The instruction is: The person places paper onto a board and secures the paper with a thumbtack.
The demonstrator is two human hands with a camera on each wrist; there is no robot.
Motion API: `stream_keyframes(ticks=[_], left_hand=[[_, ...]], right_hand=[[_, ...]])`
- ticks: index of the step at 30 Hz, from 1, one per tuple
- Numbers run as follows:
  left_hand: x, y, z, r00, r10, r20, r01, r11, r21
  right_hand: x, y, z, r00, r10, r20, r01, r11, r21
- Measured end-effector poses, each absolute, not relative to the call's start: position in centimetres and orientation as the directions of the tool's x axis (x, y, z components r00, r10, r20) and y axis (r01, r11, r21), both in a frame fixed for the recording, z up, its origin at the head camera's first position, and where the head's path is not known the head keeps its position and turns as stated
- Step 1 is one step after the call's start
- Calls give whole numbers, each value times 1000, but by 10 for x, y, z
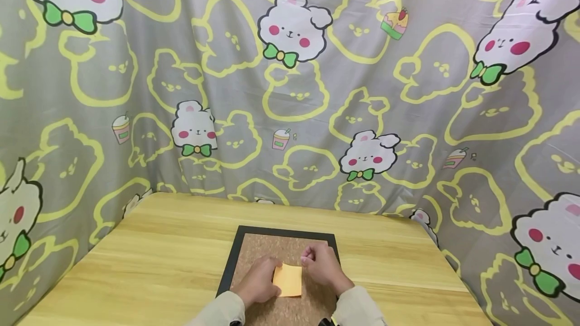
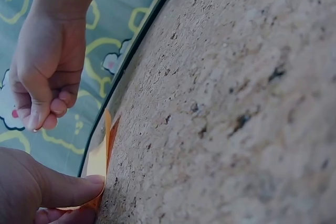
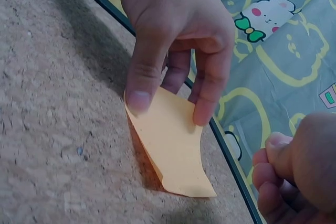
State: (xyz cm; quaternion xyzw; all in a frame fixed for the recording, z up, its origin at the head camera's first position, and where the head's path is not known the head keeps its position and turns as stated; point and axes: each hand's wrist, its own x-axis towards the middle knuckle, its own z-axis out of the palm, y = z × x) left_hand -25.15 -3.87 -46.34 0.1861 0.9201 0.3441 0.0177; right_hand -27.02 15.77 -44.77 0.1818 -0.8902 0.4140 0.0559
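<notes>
A yellow-orange sticky note (image 1: 288,281) stands over the cork board (image 1: 268,246), its lower end curling. My left hand (image 1: 259,280) pinches one edge of the note, thumb on the near face and fingers behind, close against the cork. Just right of the note, my right hand (image 1: 322,264) hovers over the board with thumb and fingertips drawn together. At its thumb tip a tiny pale speck (image 2: 35,129) shows in the left wrist view; I cannot tell what it is, since the fingers hide the rest. Both hands are apart from each other.
The cork board has a black frame (image 1: 230,260) and lies on a light wood-grain table (image 1: 172,245). Behind and beside the table hangs a grey curtain (image 1: 244,165) with cartoon rabbits. Pale sleeves (image 1: 360,308) cover both forearms.
</notes>
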Motion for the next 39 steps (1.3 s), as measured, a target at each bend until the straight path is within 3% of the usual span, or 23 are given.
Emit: stream_keyframes(ticks=[17, 24, 39], left_hand=[[-252, -44, -466, -921, 385, 55, 338, 720, 606], [-255, -45, -466, -900, 428, 84, 394, 716, 577], [-258, -47, -465, -898, 437, 55, 386, 722, 574]], right_hand=[[-273, 142, -444, -918, -321, 231, -386, 599, -702], [-274, 131, -445, -932, -309, 189, -347, 611, -712], [-279, 113, -471, -938, -312, 149, -309, 562, -767]])
